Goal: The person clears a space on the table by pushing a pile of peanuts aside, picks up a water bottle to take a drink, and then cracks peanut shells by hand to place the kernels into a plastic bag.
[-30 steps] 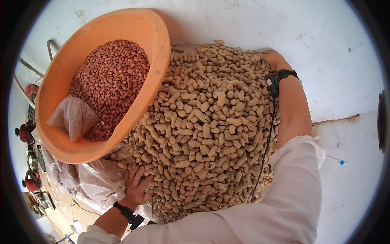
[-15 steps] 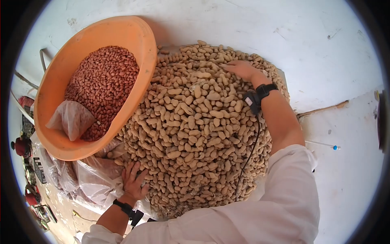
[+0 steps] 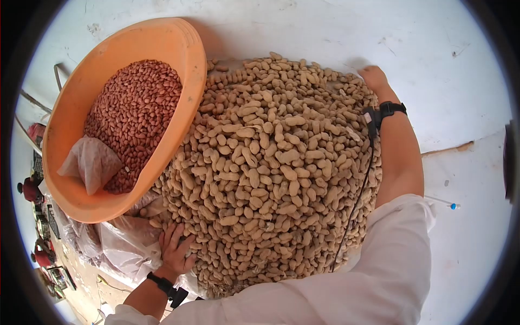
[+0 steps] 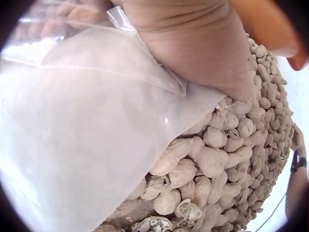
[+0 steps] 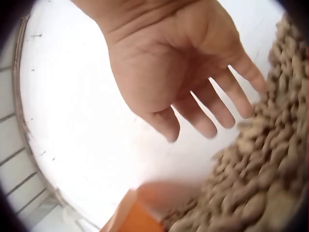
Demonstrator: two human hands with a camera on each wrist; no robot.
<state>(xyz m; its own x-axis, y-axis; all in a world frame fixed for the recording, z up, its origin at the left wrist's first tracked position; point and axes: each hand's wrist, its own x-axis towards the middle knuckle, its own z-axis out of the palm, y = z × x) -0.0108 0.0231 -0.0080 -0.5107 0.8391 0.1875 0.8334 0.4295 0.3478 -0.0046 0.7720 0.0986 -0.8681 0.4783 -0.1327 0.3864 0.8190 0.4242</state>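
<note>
A large heap of unshelled peanuts (image 3: 271, 173) fills the middle of the head view. My right hand (image 3: 376, 80) is at the heap's far right edge, beside the white wall. In the right wrist view its palm shows, with the fingers (image 5: 231, 92) spread, holding nothing, their tips by the nearest peanuts. At the heap's near left edge my left hand (image 3: 176, 252) rests with its fingers spread. Clear plastic (image 4: 87, 106) lies under that hand's heel in the left wrist view, where the fingertips are hidden.
A tilted orange basin (image 3: 196, 65) stands left of the heap, holding red shelled peanuts (image 3: 135, 103) and a crumpled clear bag (image 3: 91, 162). Filled plastic bags (image 3: 127, 244) lie below it. A white wall (image 3: 325, 32) borders the far side. A black cable (image 3: 355, 216) trails from the right wrist.
My right hand swept left over the top of the heap, then came back to its far right edge. My left hand has stayed at the near left edge.
</note>
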